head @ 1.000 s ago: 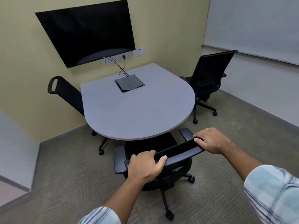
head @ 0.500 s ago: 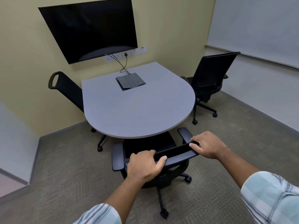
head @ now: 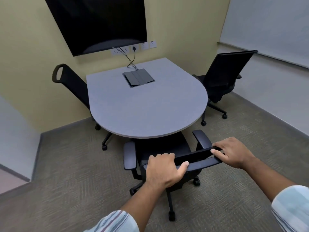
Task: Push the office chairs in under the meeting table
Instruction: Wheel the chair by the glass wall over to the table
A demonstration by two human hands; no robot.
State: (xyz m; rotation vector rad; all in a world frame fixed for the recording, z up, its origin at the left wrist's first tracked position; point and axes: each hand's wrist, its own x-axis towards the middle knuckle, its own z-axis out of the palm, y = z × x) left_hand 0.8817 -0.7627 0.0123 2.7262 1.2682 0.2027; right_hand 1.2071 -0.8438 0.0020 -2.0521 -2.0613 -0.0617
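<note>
A black office chair (head: 160, 148) stands at the near rounded end of the grey meeting table (head: 147, 111), its seat partly under the tabletop. My left hand (head: 163, 169) grips the top of its backrest on the left side. My right hand (head: 232, 153) grips the same backrest top on the right side. A second black chair (head: 71, 82) is tucked against the table's left side. A third black chair (head: 224, 76) stands at the table's right side, its seat near the edge and its wheeled base out on the floor.
A closed cable box (head: 138, 77) sits in the tabletop, with cables running up to wall sockets (head: 133, 48). A dark screen (head: 98, 22) hangs on the yellow wall. A whiteboard (head: 270, 27) covers the right wall. Grey carpet (head: 66, 190) surrounds the table.
The near chair has rolled forward, farther under the table's rounded edge, with both hands still on its backrest. The view has moved closer to the table.
</note>
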